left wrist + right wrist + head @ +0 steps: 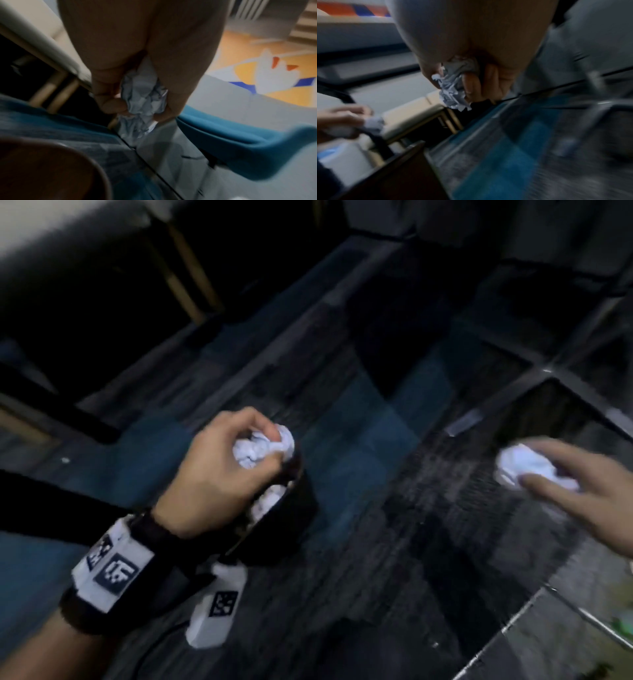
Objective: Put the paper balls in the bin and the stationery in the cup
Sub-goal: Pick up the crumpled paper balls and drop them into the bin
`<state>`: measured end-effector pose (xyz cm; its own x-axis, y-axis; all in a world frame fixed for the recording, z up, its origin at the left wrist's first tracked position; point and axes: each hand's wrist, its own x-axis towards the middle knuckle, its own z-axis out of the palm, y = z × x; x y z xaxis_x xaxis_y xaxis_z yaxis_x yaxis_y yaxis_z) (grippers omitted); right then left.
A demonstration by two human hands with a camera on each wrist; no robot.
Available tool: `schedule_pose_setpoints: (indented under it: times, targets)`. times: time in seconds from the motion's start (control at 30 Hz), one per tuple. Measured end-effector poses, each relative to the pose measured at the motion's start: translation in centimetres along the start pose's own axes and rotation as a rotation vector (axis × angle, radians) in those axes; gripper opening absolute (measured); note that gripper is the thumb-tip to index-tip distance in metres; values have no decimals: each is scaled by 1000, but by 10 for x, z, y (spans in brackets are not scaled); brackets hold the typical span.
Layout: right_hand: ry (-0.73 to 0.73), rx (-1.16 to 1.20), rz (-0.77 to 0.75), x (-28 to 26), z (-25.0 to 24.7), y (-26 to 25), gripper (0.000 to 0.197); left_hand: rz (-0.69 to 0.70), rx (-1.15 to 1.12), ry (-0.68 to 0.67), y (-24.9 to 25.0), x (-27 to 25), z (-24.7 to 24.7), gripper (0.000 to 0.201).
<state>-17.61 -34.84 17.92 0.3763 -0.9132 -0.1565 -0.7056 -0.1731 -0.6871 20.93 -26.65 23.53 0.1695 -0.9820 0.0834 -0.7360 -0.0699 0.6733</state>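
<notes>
My left hand point(270, 447) grips a crumpled white paper ball point(251, 453) just above the open top of a dark bin point(298, 518) on the floor. Another paper ball point(270, 501) lies inside the bin. In the left wrist view the fingers curl round the paper ball point(144, 97), with the bin rim point(56, 147) below. My right hand point(534, 465) is out to the right, away from the bin, pinching a second paper ball point(513, 463) between thumb and fingers. The right wrist view shows that paper ball point(453, 93) in the curled fingers. No cup or stationery is in view.
The floor is carpet point(359, 446) in blue and grey squares. Wooden table legs point(191, 272) stand at the upper left. A black metal frame point(548, 371) crosses the right side. A table edge point(534, 621) shows at the lower right. A teal seat point(240, 148) lies near the left hand.
</notes>
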Motion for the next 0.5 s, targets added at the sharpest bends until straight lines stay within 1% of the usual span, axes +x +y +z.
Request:
schedule_pose_setpoints:
  times: [0.03,0.07,0.1,0.13,0.17,0.2,0.27,0.33,0.37,0.4,0.43,0.47,0.5]
  targets:
    - [5,106,-79,19,16,-40,39,-65,14,25,-16,0,-14,14]
    - [-85,212,-136,39,29,-76,40,-133,11,20,-32,-1,-23,15]
    - [-104,231,-216,57,50,-112,37,-201,9,-17,-45,-3,-27,15]
    - [-136,271,-239,72,76,-141,32,-261,16,-68,-59,-5,-27,15]
    - [-149,287,-230,84,101,-160,28,-317,23,-124,-67,-7,-22,14]
    - [-161,306,-220,93,124,-177,25,-344,26,-170,-74,-10,-16,12]
    - [-203,245,-216,102,157,-198,25,-348,44,-225,-86,-12,-11,17]
    - [-285,46,-205,104,178,-208,40,-316,142,-239,-94,-12,-17,37]
    - [-323,-57,-197,105,185,-208,53,-293,195,-225,-92,-11,-20,42]
    - [-352,-123,-173,108,189,-206,67,-261,273,-185,-88,-13,-21,41]
    - [-335,-144,-149,110,190,-203,75,-232,344,-101,-81,-14,-23,37]
    - [-264,-126,-149,114,186,-199,74,-198,372,10,-74,-9,-28,35]
    - [-159,-82,-167,114,175,-196,69,-163,384,145,-55,-7,-31,34]
